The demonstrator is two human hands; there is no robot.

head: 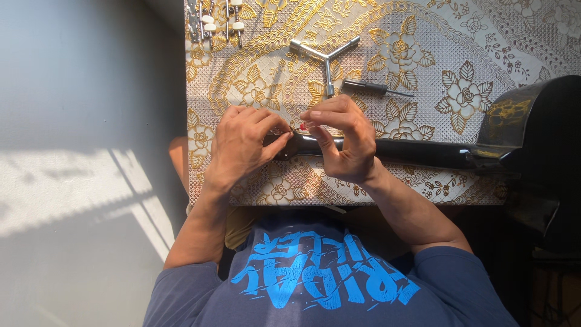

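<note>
Far left: bare grey floor (72, 121) with a patch of sunlight across it. Table starts just right of that, covered in a white cloth with gold rose pattern (423, 36).

Top left corner of the table: set of metal tuning pegs with pale knobs (215, 24), lying loose.

Left hand (242, 148) rests near the table's front edge, fingers curled, thumb and forefinger pinched on something small at the end of the black guitar neck (417, 154). What it pinches is too small to tell. Right hand (342, 136) sits just beside it, fingertips almost touching the left's, gripping a small red-tipped piece (303, 126) over the same end of the neck. Both hands are closed in a fine grip, not slack.

Beyond the hands, further onto the table: a three-armed metal socket wrench (325, 60), and just right of it a small dark-handled screwdriver (372, 89), lying flat, both untouched.

The neck runs rightward along the table's front part to the glossy black guitar body (532, 121) at the right edge, partly overhanging the table.
</note>
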